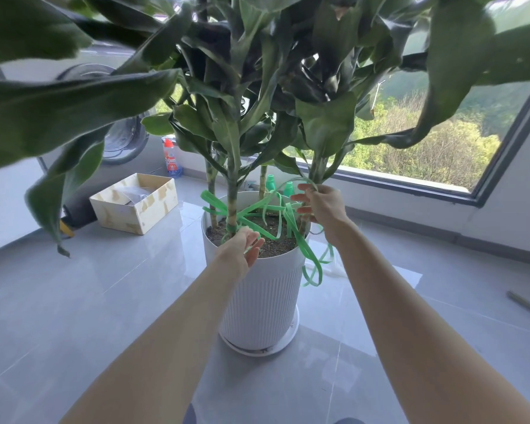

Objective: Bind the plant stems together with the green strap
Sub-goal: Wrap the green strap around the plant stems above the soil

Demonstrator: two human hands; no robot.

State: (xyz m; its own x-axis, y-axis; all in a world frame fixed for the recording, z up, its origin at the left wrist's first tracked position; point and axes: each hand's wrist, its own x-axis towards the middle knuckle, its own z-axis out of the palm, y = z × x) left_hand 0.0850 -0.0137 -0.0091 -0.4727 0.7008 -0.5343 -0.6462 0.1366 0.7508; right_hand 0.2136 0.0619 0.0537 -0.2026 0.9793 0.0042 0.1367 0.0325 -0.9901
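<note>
Closed round a loop of the green strap, the grip of our right hand sits just beside the right-hand stem, thumb and fingers curled over the band. Our left hand has an open grip, with its fingers straight over the near rim of the pot. A thin strand of strap runs by the fingertips, but we cannot tell whether it touches them.

We face a tall leafy plant in a white ribbed pot, which stands on a saucer on the grey tiled floor. Several stems rise well apart from the soil. The strap is already wound round the foot of the central stem. From there it runs across to our right hand, and spare loops spill over the pot's right rim.

We judge that we are mid-wrap: one stem is caught and the others are not yet drawn in. The next move calls for passing the held loop behind the right-hand stem and pulling it toward the central one. Our left hand would need to close on the wound end so the wrap does not slip. The slack loops look ready to tangle, so the pull should be steady. The stems should be drawn in gently so they do not kink.
</note>
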